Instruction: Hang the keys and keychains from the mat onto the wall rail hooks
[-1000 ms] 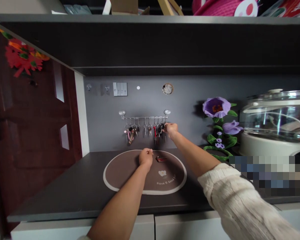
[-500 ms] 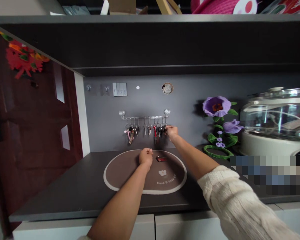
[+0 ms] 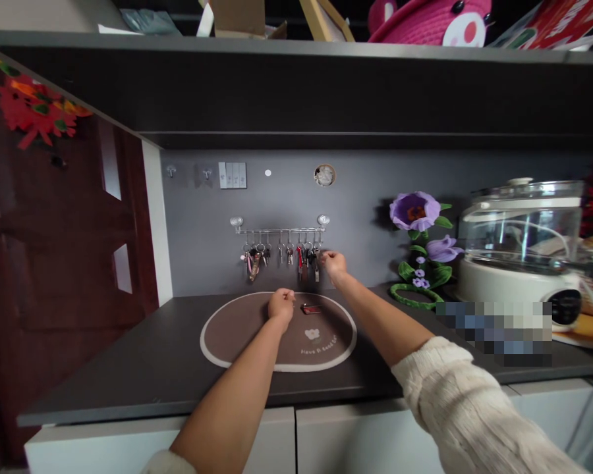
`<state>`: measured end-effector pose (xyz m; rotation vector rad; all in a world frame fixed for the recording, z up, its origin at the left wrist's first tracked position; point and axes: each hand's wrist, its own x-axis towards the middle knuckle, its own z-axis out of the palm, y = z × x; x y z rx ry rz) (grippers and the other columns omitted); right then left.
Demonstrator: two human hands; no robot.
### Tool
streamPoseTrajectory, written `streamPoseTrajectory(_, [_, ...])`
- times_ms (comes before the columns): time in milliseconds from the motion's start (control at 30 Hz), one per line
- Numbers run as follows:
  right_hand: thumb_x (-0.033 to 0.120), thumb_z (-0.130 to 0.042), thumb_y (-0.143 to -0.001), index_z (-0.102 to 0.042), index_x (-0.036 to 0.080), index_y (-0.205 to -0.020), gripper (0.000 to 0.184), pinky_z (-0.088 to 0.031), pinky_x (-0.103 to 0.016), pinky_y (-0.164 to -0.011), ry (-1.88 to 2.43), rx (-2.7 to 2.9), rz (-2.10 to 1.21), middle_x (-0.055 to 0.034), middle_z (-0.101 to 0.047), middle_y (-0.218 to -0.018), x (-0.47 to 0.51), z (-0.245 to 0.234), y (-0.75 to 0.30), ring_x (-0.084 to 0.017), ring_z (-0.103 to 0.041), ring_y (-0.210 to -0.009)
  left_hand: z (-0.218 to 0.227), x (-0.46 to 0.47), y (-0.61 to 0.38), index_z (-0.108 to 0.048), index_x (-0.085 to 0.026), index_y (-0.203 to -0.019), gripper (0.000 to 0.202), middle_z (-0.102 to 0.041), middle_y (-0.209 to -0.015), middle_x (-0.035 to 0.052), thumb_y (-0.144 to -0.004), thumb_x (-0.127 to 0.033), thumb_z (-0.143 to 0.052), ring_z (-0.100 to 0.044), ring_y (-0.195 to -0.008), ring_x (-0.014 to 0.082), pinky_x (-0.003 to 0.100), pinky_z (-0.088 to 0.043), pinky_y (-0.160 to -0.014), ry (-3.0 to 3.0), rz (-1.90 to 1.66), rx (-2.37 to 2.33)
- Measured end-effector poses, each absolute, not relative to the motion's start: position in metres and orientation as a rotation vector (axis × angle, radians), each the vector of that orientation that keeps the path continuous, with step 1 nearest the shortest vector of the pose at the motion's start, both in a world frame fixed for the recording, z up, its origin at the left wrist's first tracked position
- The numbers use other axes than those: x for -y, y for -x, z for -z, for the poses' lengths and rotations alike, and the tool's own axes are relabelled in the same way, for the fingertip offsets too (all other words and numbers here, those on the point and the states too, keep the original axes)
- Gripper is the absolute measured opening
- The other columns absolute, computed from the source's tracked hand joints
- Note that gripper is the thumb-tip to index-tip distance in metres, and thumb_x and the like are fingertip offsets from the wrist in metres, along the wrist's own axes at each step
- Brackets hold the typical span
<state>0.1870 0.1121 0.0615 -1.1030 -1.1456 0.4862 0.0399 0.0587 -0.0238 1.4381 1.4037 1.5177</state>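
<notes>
Keys (image 3: 290,255) hung from the clear rail (image 3: 281,231) in the head view. Your right hand (image 3: 334,264) was just beside the rightmost bunch; whether its fingertips met, I couldn't tell. Your left hand (image 3: 281,307), fingers curled together, was over the mat (image 3: 240,332), near the red tag (image 3: 313,309).

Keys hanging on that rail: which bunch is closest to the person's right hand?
The rightmost bunch, at the rail's far right end. It hangs just beside the right hand; the other bunches hang farther left.
</notes>
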Motion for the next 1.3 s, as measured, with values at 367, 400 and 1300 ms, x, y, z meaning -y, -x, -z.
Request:
streamPoseTrajectory(367, [0.018, -0.049, -0.067, -0.055, 0.015, -0.072, 0.008, -0.039, -0.019, -0.050, 1.075, 1.144, -0.734, 0.0000, -0.056, -0.064, -0.038, -0.040, -0.180, -0.007, -0.050, -0.053, 0.021, -0.048, -0.035, -0.060, -0.014, -0.071, 0.006, -0.060, -0.064, 0.0009, -0.071, -0.017, -0.054, -0.051, -0.057, 0.0086, 0.021, -0.039, -0.060, -1.540, -1.435, -1.365])
streamPoseTrajectory(400, [0.018, -0.050, -0.067, -0.055, 0.015, -0.073, 0.008, -0.040, -0.019, -0.051, 1.075, 1.167, -0.748, 0.0000, -0.056, -0.065, -0.034, -0.035, -0.180, -0.007, -0.050, -0.053, 0.020, -0.047, -0.035, -0.060, -0.014, -0.071, 0.006, -0.060, -0.065, 0.0010, -0.070, -0.017, -0.055, -0.051, -0.057, 0.0088, 0.021, -0.039, -0.061, -1.561, -1.422, -1.361])
streamPoseTrajectory(1300, [0.013, -0.049, -0.070, -0.062, 0.015, -0.075, 0.014, -0.039, -0.023, -0.072, 1.579, 1.665, -0.216, -0.0073, -0.065, -0.080, -0.024, -0.002, -0.187, -0.015, -0.058, -0.077, 0.011, -0.046, -0.038, -0.068, -0.015, -0.067, 0.019, -0.065, -0.064, 0.0048, -0.067, -0.027, -0.053, -0.053, -0.057, 0.0127, 0.023, -0.035, -0.055, -1.978, -1.110, -1.707])
